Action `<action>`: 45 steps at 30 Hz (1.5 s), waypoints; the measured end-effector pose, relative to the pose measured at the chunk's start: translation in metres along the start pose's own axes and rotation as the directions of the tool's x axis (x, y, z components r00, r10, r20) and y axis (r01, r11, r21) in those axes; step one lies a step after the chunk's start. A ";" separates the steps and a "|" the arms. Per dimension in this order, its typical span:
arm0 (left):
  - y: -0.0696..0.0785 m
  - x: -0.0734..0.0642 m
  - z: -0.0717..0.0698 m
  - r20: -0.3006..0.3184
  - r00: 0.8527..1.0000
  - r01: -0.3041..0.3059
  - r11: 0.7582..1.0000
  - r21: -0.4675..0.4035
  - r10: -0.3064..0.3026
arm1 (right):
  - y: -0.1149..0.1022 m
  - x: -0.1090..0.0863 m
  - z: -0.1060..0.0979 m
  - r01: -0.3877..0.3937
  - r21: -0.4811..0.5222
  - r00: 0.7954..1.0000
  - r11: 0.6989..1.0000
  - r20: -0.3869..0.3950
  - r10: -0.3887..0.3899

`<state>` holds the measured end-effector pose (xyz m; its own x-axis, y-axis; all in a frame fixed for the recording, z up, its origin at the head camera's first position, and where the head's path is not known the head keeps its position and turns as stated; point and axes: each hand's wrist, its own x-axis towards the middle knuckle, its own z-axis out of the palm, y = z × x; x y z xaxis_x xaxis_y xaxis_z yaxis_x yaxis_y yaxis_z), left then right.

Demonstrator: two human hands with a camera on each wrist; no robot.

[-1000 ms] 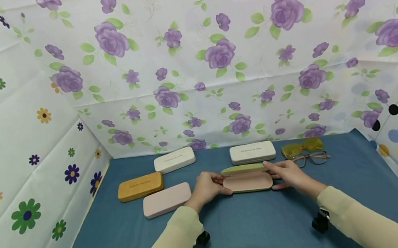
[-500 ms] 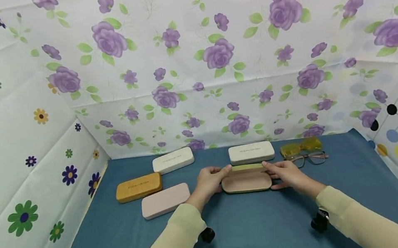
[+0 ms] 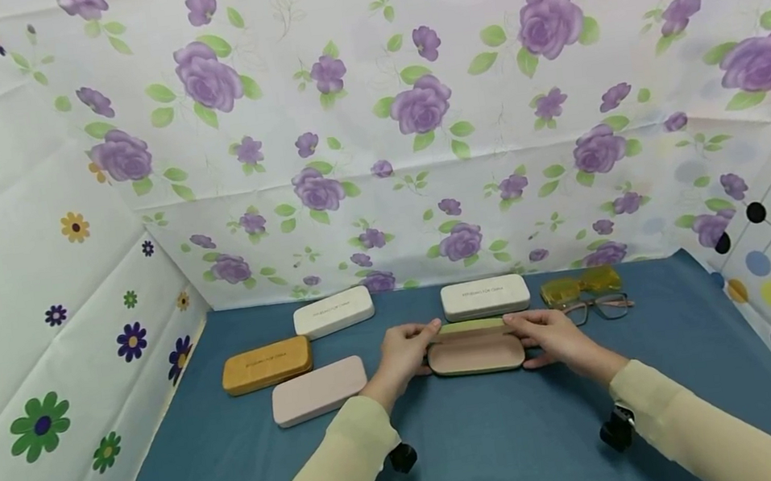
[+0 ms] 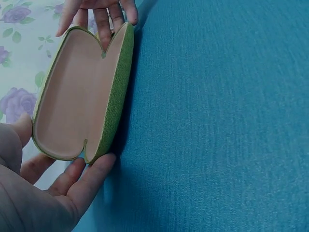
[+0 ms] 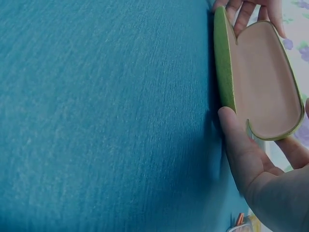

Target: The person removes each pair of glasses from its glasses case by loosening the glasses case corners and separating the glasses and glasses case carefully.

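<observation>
A green glasses case with a pinkish lining lies on the cloth with its lid raised, and nothing is inside it. My left hand holds the left end, its thumb at the lid's upper corner. At the right end, my right hand grips the case the same way, thumb on the lid's edge. In the left wrist view, fingers press against the end of the case by the hinge notch. The right wrist view shows the green outer shell and the lining between both hands.
Behind the green case stands a white case; yellow-tinted glasses and clear glasses lie to the right. Leftward are another white case, an orange case and a pink case. Floral cloth walls the back.
My left thumb has moved from the front of the case up to the lid's upper corner. The right hand keeps its hold, and the lid stays raised. The view shifts slightly.
</observation>
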<state>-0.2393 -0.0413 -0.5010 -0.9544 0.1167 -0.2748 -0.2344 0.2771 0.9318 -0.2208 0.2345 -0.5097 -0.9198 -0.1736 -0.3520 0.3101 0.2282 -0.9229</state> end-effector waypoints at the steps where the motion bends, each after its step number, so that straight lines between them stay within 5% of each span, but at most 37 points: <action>1: 0.000 0.000 0.000 0.000 1.000 -0.001 1.000 -0.004 0.001 | 0.000 0.000 0.000 -0.002 0.000 1.000 1.000 -0.003 0.002; 12: -0.005 -0.001 -0.005 0.041 0.999 -0.004 0.999 -0.036 0.005 | -0.002 -0.003 0.002 -0.001 -0.004 1.000 1.000 -0.019 0.001; 45: -0.008 -0.002 -0.010 0.038 0.998 0.041 0.998 -0.038 -0.040 | -0.001 -0.005 -0.002 -0.013 -0.017 1.000 1.000 0.005 0.013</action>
<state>-0.2374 -0.0530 -0.5056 -0.9365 0.1418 -0.3207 -0.2807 0.2449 0.9280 -0.2170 0.2371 -0.5069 -0.9144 -0.1749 -0.3650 0.3182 0.2464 -0.9154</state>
